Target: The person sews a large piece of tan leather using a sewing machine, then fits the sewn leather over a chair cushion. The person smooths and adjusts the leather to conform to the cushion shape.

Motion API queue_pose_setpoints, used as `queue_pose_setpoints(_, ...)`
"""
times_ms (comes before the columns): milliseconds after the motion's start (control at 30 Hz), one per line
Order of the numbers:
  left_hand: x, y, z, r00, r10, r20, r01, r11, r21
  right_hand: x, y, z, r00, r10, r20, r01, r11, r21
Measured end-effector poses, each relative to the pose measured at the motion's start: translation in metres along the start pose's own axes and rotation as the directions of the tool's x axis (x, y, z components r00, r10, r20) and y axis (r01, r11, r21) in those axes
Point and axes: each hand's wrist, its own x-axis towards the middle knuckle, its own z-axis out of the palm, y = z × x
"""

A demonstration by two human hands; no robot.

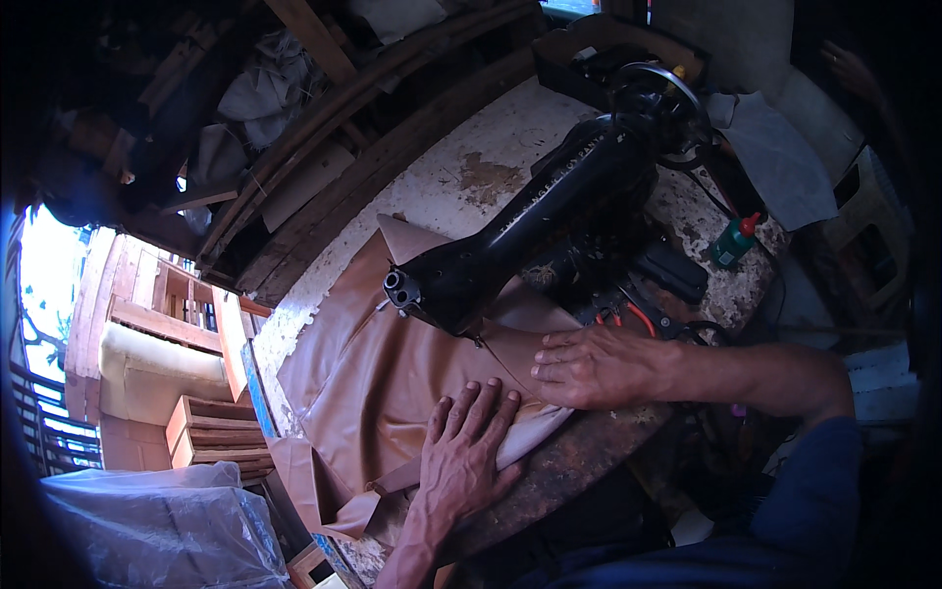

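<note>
We press our left hand (469,447) flat, fingers spread, on a sheet of smooth brown leather-like material (378,378) that lies across a worn white worktable with chipped, rust-stained paint (461,172). Our right hand (592,366) lies beside it, palm down with fingers held close together, pinning the same sheet just in front of the head of a black cast-metal sewing machine (549,216); neither hand grips anything. The sheet runs under the machine's arm and hangs over the table's near edge. A small green bottle with a red cap (734,241) stands on the table to the right of the machine, well apart from our hands. Behind the table rise dark curved wooden beams (392,118), and at far left we see bare wooden sofa frames (196,393) in daylight, with a crumpled clear plastic sheet (157,525) below them.
</note>
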Motion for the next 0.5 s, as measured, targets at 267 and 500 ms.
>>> queue_pose_setpoints(267, 0.008, -0.013, -0.004, 1.000, 0.012, -0.022, -0.012, 1.000, -0.008, 0.007, 0.007, 0.004, 0.996, 0.027, 0.079, -0.026, 1.000, -0.013)
queue_pose_setpoints(500, 0.015, -0.021, -0.007, 1.000, -0.003, -0.021, 0.003, 1.000, 0.008, 0.012, 0.016, 0.004, 0.997, 0.051, 0.064, -0.050, 0.999, -0.022)
